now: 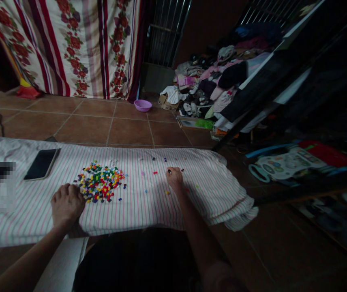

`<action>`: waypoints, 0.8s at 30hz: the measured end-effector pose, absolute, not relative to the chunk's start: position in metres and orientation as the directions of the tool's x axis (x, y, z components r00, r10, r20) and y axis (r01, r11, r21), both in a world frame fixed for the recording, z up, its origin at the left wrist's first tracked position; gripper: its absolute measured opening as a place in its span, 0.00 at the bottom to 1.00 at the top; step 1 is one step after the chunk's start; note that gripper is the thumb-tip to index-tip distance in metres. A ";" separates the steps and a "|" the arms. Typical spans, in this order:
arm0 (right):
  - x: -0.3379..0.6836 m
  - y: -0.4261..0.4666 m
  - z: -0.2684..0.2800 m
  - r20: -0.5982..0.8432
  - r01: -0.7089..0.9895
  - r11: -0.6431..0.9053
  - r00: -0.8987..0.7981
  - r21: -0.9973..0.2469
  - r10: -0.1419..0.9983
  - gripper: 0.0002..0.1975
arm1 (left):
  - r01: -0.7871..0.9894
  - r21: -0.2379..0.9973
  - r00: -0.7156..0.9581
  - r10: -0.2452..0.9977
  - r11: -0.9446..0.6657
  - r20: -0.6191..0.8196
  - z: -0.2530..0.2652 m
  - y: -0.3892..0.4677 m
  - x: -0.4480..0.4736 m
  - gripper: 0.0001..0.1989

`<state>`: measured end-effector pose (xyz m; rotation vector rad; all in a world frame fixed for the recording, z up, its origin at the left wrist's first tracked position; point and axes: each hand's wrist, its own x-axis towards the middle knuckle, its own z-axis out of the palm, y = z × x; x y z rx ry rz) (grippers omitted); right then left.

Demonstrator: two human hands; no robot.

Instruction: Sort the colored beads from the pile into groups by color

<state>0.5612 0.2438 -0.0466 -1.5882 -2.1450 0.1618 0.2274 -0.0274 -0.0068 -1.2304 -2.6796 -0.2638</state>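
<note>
A heap of small multicoloured plastic pieces [102, 182] lies on a striped cloth [106, 221]. My left hand [67, 202] rests on the cloth at the heap's left edge, fingers laid down and slightly bent, holding nothing visible. Right of the heap, my right hand [175, 177] is closed in a pinch low over the cloth, with a small black piece [169, 172] at its fingertips. Around it lie single pieces spaced apart, among them a red piece [155, 173], a yellow piece [167, 193], a light blue piece [145, 191] and a lime green piece [197, 186].
A phone [41, 164] lies on the cloth left of the heap. Beyond the cloth, a purple basin [143, 106] stands on the tiled floor near a floral curtain [79, 48]. Piled clothes [210, 81] and a toy panel [287, 162] are to the right.
</note>
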 end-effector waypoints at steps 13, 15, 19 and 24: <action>0.563 0.247 -0.048 0.278 0.876 0.318 -0.224 -0.364 0.934 0.13 | 0.742 0.082 -0.667 0.721 0.665 0.190 -0.001 -0.026 0.230 0.18; 0.563 0.246 -0.044 0.260 0.880 0.306 -0.220 -0.364 0.940 0.13 | 0.737 0.087 -0.673 0.716 0.670 0.182 -0.001 -0.026 0.230 0.17; 0.563 0.244 -0.037 0.211 0.887 0.285 -0.220 -0.362 0.952 0.12 | 0.740 0.099 -0.670 0.716 0.665 0.195 -0.005 -0.026 0.227 0.17; 0.562 0.243 -0.033 0.190 0.898 0.251 -0.193 -0.360 0.963 0.12 | 0.745 0.110 -0.665 0.719 0.658 0.202 -0.011 -0.026 0.223 0.18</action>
